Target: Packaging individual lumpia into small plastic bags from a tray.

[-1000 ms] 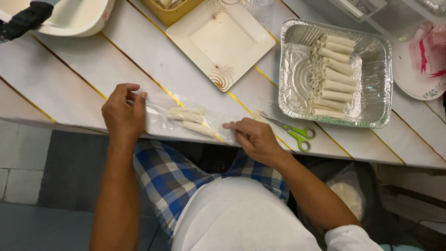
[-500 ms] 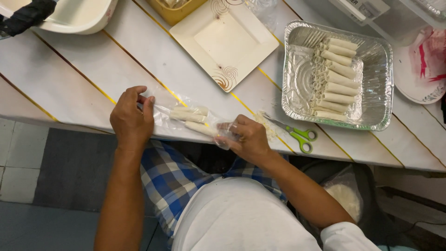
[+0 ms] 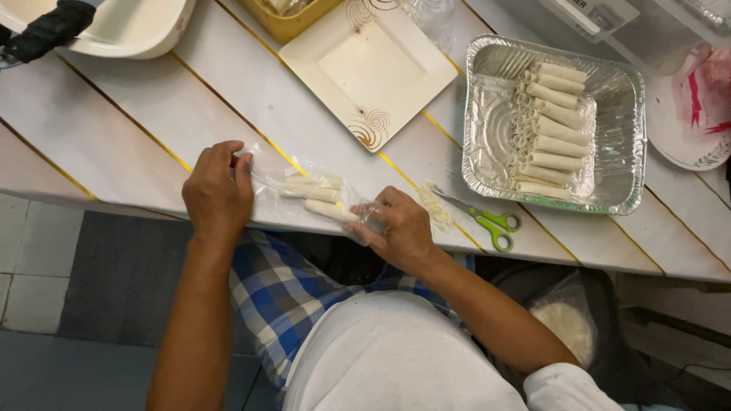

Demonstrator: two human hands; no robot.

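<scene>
Pinching opposite ends of a clear plastic bag (image 3: 304, 194) holding pale rolls (image 3: 320, 199) at frame centre, the left hand (image 3: 217, 190) and right hand (image 3: 400, 228) have fingers clamped on it.

Foil tray (image 3: 629, 114) at 2 o'clock, pale rolls (image 3: 550, 129) stacked inside. Green-handled scissors (image 3: 487, 219) at 3 o'clock on counter (image 3: 137, 114). Square cream plate (image 3: 369, 65) at 12. Cream bowl (image 3: 126, 30) at 10.
</scene>
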